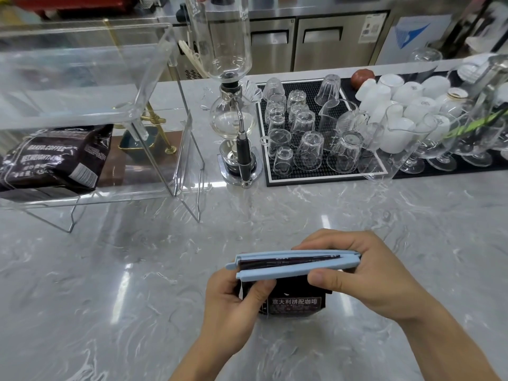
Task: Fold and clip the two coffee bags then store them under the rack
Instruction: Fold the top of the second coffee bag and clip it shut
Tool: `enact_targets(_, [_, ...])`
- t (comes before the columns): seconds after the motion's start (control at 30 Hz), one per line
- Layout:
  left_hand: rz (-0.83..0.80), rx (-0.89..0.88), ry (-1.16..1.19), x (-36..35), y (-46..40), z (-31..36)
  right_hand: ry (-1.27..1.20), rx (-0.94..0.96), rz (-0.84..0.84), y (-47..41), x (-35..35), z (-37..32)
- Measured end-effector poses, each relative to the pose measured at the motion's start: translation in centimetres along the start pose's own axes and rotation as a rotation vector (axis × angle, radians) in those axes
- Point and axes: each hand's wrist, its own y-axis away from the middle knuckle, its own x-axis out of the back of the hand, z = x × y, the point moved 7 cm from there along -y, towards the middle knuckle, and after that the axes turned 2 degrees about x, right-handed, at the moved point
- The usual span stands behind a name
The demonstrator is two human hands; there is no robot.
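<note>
Over on the left, one dark coffee bag (pixel 55 158) already lies on its side under the clear acrylic rack (pixel 90 105), tucked well back from the rack's front edge; whether it carries a clip I cannot tell from here. Just right of the rack stands a glass siphon brewer (pixel 233 114), and beyond it a black mat of upturned glasses (pixel 305 133), all well apart from the work going on nearer the front of the marble bench (pixel 110 270).

There the second coffee bag (pixel 295 301) stands upright between both hands. The left hand (pixel 233 301) is curled around the bag's left side, thumb pressed on the front just below the fold, apparently steadying it so the fold cannot spring loose. A pale blue clip (pixel 291 264) straddles the folded top, its two bars not yet snapped together at the left end. The right hand (pixel 365 273) pinches the clip's right, hinged end, fingers behind and thumb in front, seemingly to squeeze it closed along the fold.
</note>
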Motion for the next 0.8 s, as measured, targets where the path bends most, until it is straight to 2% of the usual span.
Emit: enact_targets(0.8, [-0.032, 0.090, 0.082, 0.04, -0.22, -0.13, -0.023, 0.030, 0.050, -0.30, -1.05, 0.09])
